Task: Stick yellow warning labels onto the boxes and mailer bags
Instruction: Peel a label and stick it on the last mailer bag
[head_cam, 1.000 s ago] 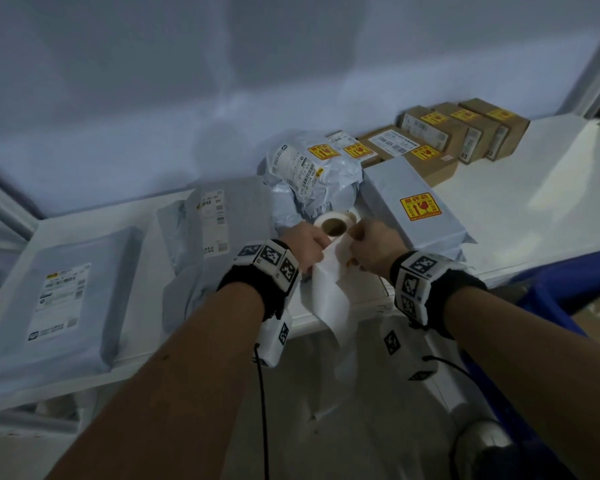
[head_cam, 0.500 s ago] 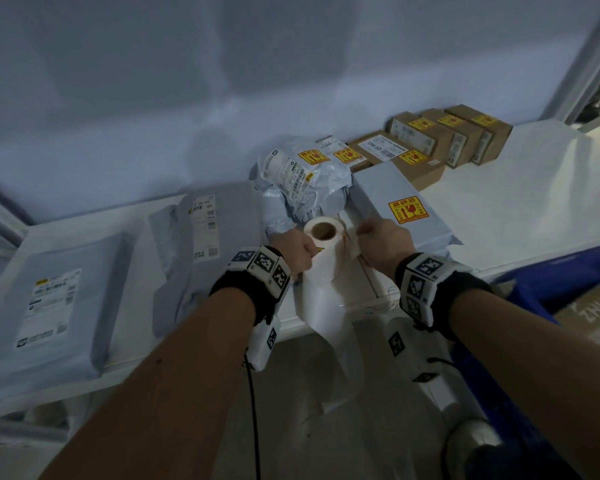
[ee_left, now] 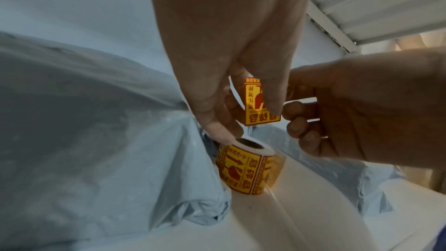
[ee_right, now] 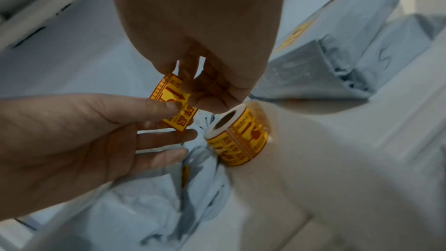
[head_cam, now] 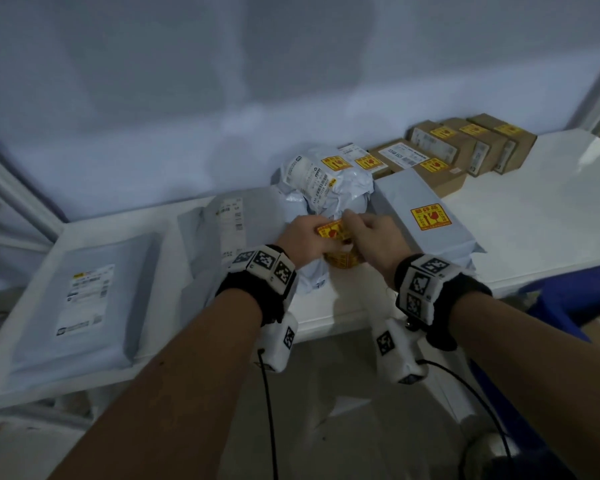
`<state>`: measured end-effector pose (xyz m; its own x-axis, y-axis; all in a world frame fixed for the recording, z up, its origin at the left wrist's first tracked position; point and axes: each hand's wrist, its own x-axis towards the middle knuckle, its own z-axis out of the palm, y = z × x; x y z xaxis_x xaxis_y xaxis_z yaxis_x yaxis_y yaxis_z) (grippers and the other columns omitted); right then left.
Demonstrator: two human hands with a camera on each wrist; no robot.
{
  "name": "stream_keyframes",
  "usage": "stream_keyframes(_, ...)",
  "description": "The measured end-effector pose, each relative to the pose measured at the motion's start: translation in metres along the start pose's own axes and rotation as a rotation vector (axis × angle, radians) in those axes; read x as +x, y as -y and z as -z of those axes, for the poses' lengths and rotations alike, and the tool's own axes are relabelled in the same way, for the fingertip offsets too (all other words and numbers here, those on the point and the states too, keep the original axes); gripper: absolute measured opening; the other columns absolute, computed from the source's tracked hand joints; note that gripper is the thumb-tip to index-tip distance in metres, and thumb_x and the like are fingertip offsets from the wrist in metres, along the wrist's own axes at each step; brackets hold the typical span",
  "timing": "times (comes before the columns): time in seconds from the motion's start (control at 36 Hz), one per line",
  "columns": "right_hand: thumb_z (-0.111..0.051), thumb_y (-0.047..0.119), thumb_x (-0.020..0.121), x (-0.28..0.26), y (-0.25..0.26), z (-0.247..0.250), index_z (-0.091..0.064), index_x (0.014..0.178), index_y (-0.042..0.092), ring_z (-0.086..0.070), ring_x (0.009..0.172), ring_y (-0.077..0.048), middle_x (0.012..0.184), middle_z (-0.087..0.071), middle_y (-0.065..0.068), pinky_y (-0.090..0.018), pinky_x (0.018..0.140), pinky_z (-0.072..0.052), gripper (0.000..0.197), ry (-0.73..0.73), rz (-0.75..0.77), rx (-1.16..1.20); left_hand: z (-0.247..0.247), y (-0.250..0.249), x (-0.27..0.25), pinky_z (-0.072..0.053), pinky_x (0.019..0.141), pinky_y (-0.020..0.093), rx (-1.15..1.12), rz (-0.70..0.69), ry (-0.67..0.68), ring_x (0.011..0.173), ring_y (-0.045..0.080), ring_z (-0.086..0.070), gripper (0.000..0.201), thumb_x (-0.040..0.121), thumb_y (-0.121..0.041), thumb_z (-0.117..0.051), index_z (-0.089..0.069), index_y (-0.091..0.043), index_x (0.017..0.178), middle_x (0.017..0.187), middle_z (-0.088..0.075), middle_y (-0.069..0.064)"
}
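Note:
A loose yellow warning label (head_cam: 330,232) hangs between my two hands above the table. My left hand (head_cam: 309,237) pinches its left side, thumb on the printed face (ee_right: 169,106). My right hand (head_cam: 364,230) pinches its right side with curled fingertips (ee_right: 193,94). The left wrist view shows the label (ee_left: 262,116) held upright. Just below it the roll of yellow labels (head_cam: 343,260) (ee_left: 242,167) rests on the white table, against a crumpled grey mailer bag (ee_left: 120,150). A flat grey mailer (head_cam: 222,233) with no yellow label lies left of my hands.
Another grey mailer (head_cam: 84,299) lies far left. A crumpled bag (head_cam: 326,181), a flat mailer (head_cam: 426,220) and several brown boxes (head_cam: 465,147) at the back right carry yellow labels. The table's front edge (head_cam: 326,323) runs under my wrists. A blue bin (head_cam: 568,306) stands at the right.
Earlier both hands held the roll with its white backing strip hanging down. Now the roll sits on the table and a peeled label is pinched between both hands.

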<state>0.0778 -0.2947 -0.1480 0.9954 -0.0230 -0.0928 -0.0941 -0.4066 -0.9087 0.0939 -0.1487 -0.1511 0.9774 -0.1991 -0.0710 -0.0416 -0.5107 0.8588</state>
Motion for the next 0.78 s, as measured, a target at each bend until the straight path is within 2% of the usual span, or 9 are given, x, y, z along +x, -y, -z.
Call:
stream_keyframes(0.08, -0.048, 0.041, 0.099, -0.001, 0.004, -0.007, -0.053, 0.064, 0.014, -0.047, 0.061, -0.019, 0.062, -0.049, -0.005, -0.036, 0.063, -0.041, 0.045, -0.001, 0.000, 0.096, 0.011, -0.002, -0.005, -0.052, 0.072, 0.037, 0.001, 0.012, -0.064, 0.072, 0.019, -0.056, 0.020, 0.072, -0.029, -0.076, -0.061, -0.018, 0.065, 0.065, -0.055, 0.002)
stream_keyframes(0.17, -0.048, 0.045, 0.098, -0.001, 0.009, -0.015, -0.055, 0.068, 0.015, -0.046, 0.058, -0.019, 0.063, -0.050, -0.006, -0.032, 0.061, -0.039, 0.043, -0.004, -0.002, 0.103, 0.023, 0.002, -0.005, -0.049, 0.063, 0.024, 0.076, 0.057, -0.107, 0.062, 0.014, -0.056, 0.026, 0.077, -0.029, -0.076, -0.056, -0.020, 0.062, 0.062, -0.057, 0.000)
stream_keyframes(0.28, -0.049, 0.047, 0.096, -0.001, 0.013, -0.028, -0.063, 0.066, 0.019, -0.048, 0.057, -0.016, 0.060, -0.054, 0.002, -0.029, 0.061, -0.041, 0.043, 0.000, 0.009, 0.076, 0.041, 0.008, -0.013, -0.057, 0.070, 0.031, -0.064, 0.087, -0.184, 0.076, 0.022, -0.064, 0.019, 0.082, -0.005, -0.073, -0.059, -0.014, 0.071, 0.077, -0.063, 0.010)
stream_keyframes(0.33, -0.049, 0.057, 0.087, 0.001, 0.014, -0.034, -0.067, 0.065, 0.026, -0.052, 0.063, -0.017, 0.060, -0.057, 0.008, -0.035, 0.068, -0.045, 0.042, 0.009, 0.029, 0.054, 0.047, 0.008, -0.020, -0.059, 0.082, 0.040, -0.200, 0.114, -0.191, 0.086, 0.028, -0.068, 0.019, 0.083, 0.007, -0.067, -0.058, -0.010, 0.078, 0.091, -0.067, 0.019)
stream_keyframes(0.39, -0.051, 0.062, 0.080, 0.001, 0.017, -0.040, -0.070, 0.075, 0.032, -0.055, 0.065, -0.018, 0.062, -0.060, 0.010, -0.040, 0.070, -0.049, 0.036, 0.019, 0.059, 0.063, 0.052, 0.012, -0.026, -0.059, 0.079, 0.037, -0.226, 0.105, -0.192, 0.084, 0.029, -0.069, 0.021, 0.083, 0.010, -0.064, -0.057, -0.010, 0.082, 0.095, -0.067, 0.021)
stream_keyframes(0.5, -0.064, 0.037, 0.091, -0.001, 0.029, -0.054, -0.068, 0.107, 0.020, -0.058, 0.074, -0.015, 0.084, -0.065, 0.001, -0.036, 0.074, -0.053, 0.024, 0.057, 0.156, 0.106, 0.067, 0.024, -0.034, -0.050, 0.050, 0.017, -0.165, 0.100, -0.199, 0.074, 0.024, -0.065, 0.023, 0.082, 0.011, -0.061, -0.058, -0.012, 0.081, 0.087, -0.066, 0.018)
stream_keyframes(0.64, -0.070, 0.024, 0.087, -0.002, 0.043, -0.072, -0.068, 0.099, 0.024, -0.065, 0.089, -0.018, 0.092, -0.068, -0.001, -0.043, 0.089, -0.055, 0.012, 0.115, 0.236, 0.046, 0.082, 0.034, -0.041, -0.043, 0.047, 0.014, -0.082, 0.115, -0.213, 0.058, 0.009, -0.054, 0.029, 0.080, 0.009, -0.062, -0.063, -0.020, 0.073, 0.065, -0.059, 0.002)
stream_keyframes(0.69, -0.069, 0.023, 0.086, -0.001, 0.045, -0.077, -0.071, 0.101, 0.022, -0.067, 0.093, -0.022, 0.096, -0.071, -0.004, -0.046, 0.089, -0.054, 0.015, 0.108, 0.277, -0.051, 0.087, 0.034, -0.043, -0.040, 0.051, 0.015, -0.037, 0.101, -0.223, 0.051, 0.003, -0.050, 0.029, 0.081, 0.005, -0.066, -0.064, -0.022, 0.071, 0.058, -0.056, -0.005)
stream_keyframes(0.78, -0.067, 0.025, 0.086, 0.000, 0.051, -0.084, -0.068, 0.094, 0.023, -0.066, 0.094, -0.022, 0.095, -0.072, -0.002, -0.041, 0.087, -0.053, 0.008, 0.082, 0.292, -0.155, 0.093, 0.033, -0.046, -0.039, 0.055, 0.016, -0.039, 0.095, -0.259, 0.055, 0.004, -0.051, 0.020, 0.081, 0.003, -0.069, -0.068, -0.017, 0.079, 0.061, -0.058, -0.006)
